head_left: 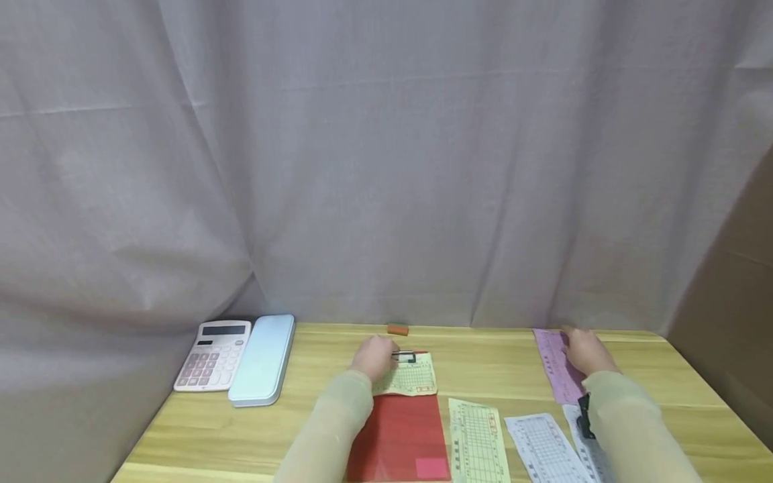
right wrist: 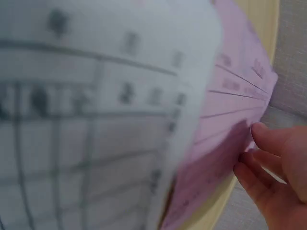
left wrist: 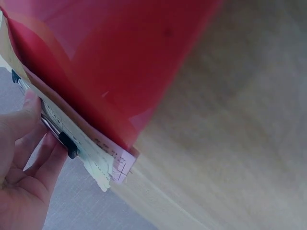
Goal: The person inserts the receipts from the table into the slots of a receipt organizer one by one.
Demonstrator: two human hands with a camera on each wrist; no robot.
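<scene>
Pink paper [head_left: 554, 369] on the wooden table's [head_left: 483, 362] far right is pinched by the right hand [head_left: 584, 350], well apart from the left hand [head_left: 373, 357], which grips a clip [left wrist: 67, 143] on a yellow slip [head_left: 417, 378] over a red folder [head_left: 398, 436], where squeezing could loosen the sheets.

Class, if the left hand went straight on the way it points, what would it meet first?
Beyond the clip it holds, the left hand would probably meet the small orange block, though depth is unclear.
</scene>
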